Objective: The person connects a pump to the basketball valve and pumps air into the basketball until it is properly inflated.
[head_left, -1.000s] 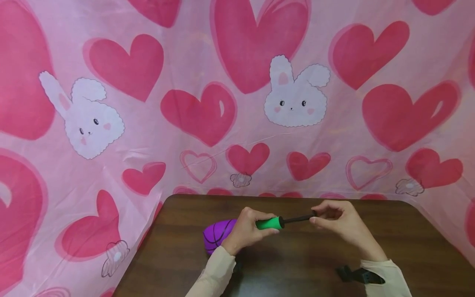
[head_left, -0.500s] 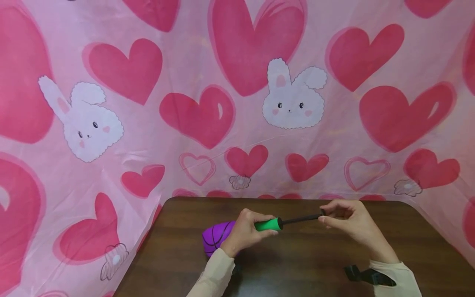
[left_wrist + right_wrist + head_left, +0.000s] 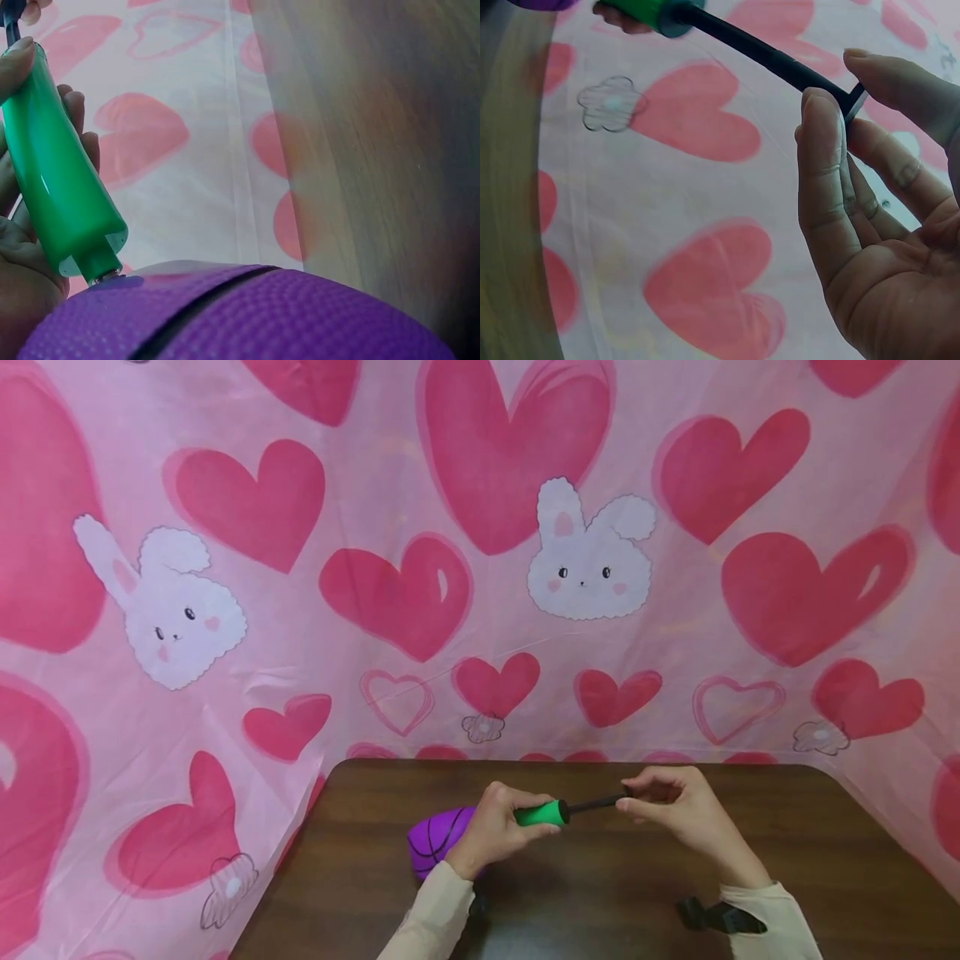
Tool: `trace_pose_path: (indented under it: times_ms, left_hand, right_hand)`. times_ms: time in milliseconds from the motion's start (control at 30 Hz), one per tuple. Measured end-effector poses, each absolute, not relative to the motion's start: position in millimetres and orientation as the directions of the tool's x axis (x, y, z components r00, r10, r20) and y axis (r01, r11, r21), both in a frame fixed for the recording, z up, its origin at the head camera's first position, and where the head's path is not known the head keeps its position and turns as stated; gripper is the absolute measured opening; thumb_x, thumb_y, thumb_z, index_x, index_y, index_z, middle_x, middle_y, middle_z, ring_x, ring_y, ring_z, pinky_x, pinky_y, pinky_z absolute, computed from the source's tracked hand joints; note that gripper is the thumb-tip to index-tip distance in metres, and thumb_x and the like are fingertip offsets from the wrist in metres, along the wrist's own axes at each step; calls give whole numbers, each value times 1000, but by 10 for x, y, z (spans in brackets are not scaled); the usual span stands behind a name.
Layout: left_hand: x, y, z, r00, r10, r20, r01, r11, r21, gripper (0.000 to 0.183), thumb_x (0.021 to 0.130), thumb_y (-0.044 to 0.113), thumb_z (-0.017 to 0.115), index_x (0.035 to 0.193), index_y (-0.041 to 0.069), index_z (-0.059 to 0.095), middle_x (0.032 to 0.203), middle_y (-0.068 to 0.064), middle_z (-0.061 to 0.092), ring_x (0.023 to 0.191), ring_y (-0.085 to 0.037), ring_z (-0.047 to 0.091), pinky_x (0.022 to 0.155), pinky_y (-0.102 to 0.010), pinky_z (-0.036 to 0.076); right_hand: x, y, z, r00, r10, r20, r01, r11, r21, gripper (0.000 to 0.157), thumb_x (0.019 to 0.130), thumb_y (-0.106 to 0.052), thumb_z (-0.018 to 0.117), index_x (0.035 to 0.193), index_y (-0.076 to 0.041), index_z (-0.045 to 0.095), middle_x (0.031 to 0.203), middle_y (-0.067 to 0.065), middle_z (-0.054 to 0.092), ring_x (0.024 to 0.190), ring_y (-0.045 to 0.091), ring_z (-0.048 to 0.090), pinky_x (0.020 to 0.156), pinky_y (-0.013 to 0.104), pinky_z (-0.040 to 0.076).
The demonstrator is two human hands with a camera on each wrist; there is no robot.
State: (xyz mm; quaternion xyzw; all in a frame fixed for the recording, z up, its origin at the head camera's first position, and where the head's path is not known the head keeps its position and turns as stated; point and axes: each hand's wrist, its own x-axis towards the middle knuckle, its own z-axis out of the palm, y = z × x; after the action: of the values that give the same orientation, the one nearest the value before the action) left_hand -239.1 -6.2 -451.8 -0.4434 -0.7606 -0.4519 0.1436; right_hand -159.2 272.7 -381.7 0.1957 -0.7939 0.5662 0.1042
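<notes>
Green pump [image 3: 64,165], clasped in left grip [image 3: 501,827], one end at purple ball [image 3: 300,319]; black rod [image 3: 594,803], tip pinched by right grip [image 3: 688,810].

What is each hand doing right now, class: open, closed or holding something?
Left hand: closed, holding the green pump.
Right hand: closed, holding the pump's black handle.

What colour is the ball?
The ball is purple with black lines, clearest in the head view.

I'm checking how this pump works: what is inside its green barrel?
A black rod enters one end of the green barrel. How far it reaches, and anything else inside, cannot be seen because the barrel's wall covers it.
</notes>
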Motion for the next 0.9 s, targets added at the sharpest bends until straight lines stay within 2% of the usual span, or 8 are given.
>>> trace_pose_path:
  times_ms: [100, 300, 467, 700, 900]
  left_hand:
    - [-2395, -54, -4520, -566, 540, 623, 804, 193, 563, 37, 80, 20, 92, 112, 5, 81, 100, -6, 83, 79, 1, 71, 72, -11, 55]
    - [-2355, -43, -4530, -591, 538, 601, 784, 207, 586, 36, 80, 19, 92, 112, 7, 82, 99, -5, 83, 79, 2, 71, 74, -11, 55]
    - [-2343, -12, -4534, -573, 546, 611, 796, 195, 573, 34, 79, 19, 92, 110, 7, 82, 97, -5, 83, 78, 3, 71, 71, -10, 54]
    - [-2352, -2, -4529, -566, 552, 612, 798, 183, 574, 34, 80, 18, 92, 110, 6, 82, 97, -5, 83, 77, 4, 70, 70, -10, 54]
    - [-2365, -25, -4518, -576, 555, 600, 792, 200, 576, 34, 81, 24, 91, 110, 7, 82, 98, -5, 83, 76, 4, 69, 70, -10, 54]
  right_hand:
    - [-1632, 2646, -3861, -910, -191, 368, -409, 282, -868, 15, 86, 3, 80, 98, 10, 74, 86, -12, 78, 66, 11, 75, 63, 35, 64]
    - [-1700, 2474, -4014, -919, -204, 337, -385, 293, -875, 18, 87, -1, 81, 100, 9, 75, 80, -7, 77, 64, 15, 74, 62, 36, 64]
    - [-1740, 2360, -4102, -930, -216, 298, -353, 293, -888, 20, 87, -5, 82, 100, 7, 75, 81, 4, 78, 63, 19, 74, 64, 36, 64]
    - [-1756, 2335, -4130, -933, -227, 281, -339, 288, -895, 20, 88, -7, 82, 100, 8, 74, 88, 18, 77, 65, 13, 74, 65, 36, 64]
    - [-1771, 2327, -4120, -936, -221, 274, -331, 290, -898, 20, 88, -6, 81, 101, 8, 74, 88, 19, 77, 66, 18, 75, 66, 37, 64]
